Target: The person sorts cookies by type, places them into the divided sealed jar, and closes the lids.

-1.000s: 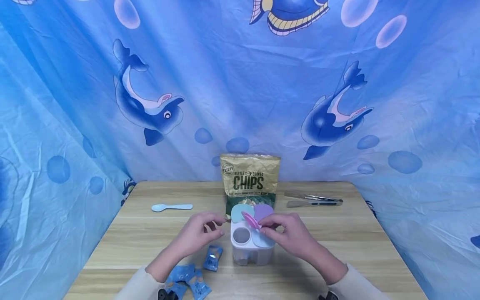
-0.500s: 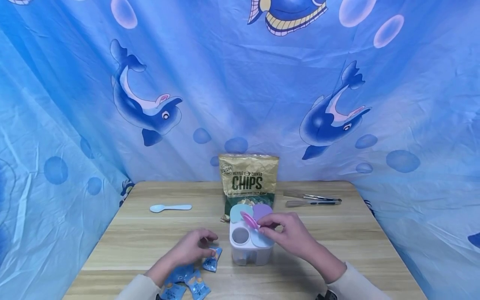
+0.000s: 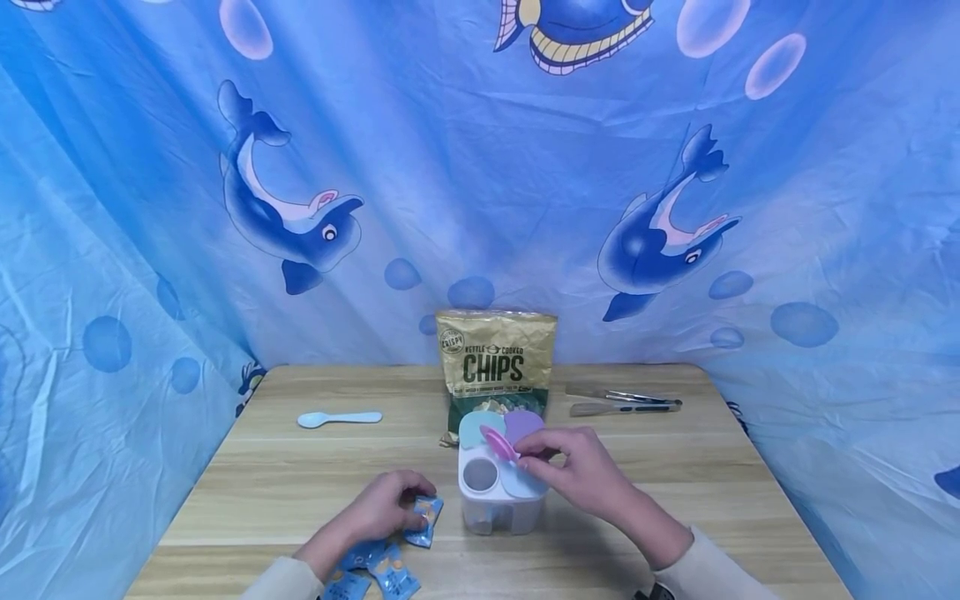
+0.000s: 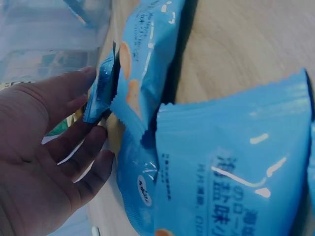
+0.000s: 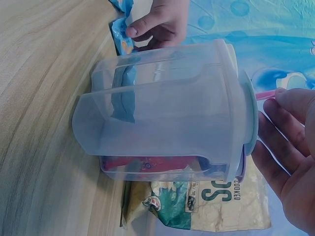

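The left hand (image 3: 378, 510) lies low on the wooden tabletop (image 3: 285, 483), its fingers (image 4: 91, 147) curled round a small blue snack packet (image 3: 424, 519) and pinching its edge; the packet rests on the tabletop just left of a clear plastic container (image 3: 498, 492). More blue packets (image 3: 371, 571) lie in a loose heap at the near edge, close to that wrist. The right hand (image 3: 581, 475) sits at the top of the container, its fingers holding a pink flap lid (image 3: 499, 442) tilted upward, with an open round hole (image 3: 480, 475) beside it on the container's top. The container stands upright in the middle of the tabletop, and something red shows through its wall in the right wrist view. Just behind it stands a gold bag of chips (image 3: 497, 367). A pale blue spoon (image 3: 337, 418) lies well to the left, and metal tongs (image 3: 622, 402) lie at the far right.
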Demonstrator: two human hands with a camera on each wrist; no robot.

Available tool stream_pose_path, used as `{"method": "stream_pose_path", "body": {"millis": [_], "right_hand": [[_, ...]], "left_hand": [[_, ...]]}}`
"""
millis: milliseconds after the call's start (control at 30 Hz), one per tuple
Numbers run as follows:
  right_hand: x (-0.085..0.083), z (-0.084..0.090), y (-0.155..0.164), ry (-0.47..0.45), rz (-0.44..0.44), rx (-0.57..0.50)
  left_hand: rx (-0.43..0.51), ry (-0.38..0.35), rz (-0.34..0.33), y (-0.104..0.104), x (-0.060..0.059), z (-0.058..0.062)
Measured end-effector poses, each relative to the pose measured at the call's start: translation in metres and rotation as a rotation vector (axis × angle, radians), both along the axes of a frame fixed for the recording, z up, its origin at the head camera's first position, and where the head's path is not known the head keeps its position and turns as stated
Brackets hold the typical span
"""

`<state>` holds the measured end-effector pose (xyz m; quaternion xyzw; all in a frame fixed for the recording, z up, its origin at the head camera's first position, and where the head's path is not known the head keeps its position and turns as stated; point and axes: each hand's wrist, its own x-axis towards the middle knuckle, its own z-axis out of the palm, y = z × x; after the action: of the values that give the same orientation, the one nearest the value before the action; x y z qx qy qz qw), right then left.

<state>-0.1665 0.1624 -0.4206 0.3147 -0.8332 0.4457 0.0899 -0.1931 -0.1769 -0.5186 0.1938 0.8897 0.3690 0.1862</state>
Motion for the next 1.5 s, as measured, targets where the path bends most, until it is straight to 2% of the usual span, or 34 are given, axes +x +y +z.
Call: {"method": "stream_pose_path", "body": {"millis": [333,733,1000,1300,1400,1500], "right_hand": [[0.001,-0.003,0.0,-0.005,-0.006,-0.001],[0.003,-0.003,-0.001,-0.02,-0.002,-0.016],[0.001,0.0,0.0,-0.013,-0.01,-0.005],[0.001,0.001,-0.001,-0.02,0.001,-0.009],[0.001,0.001,-0.001,-0.022,-0.002,-0.004],[0.002,0.002,-0.001,-0.027,-0.007,0.004]], "left_hand": [[-0.04,0.008,0.002,-0.001,0.0,-0.005],[-0.072,0.074,0.0,-0.002,0.003,-0.001],[-0.02,0.14,-0.004,-0.005,0.003,0.007],[0.033,0.127,0.02,-0.013,0.007,0.018],[0.036,0.155,0.024,-0.014,0.009,0.025],[0.051,0.186,0.04,-0.013,0.01,0.038]]}}
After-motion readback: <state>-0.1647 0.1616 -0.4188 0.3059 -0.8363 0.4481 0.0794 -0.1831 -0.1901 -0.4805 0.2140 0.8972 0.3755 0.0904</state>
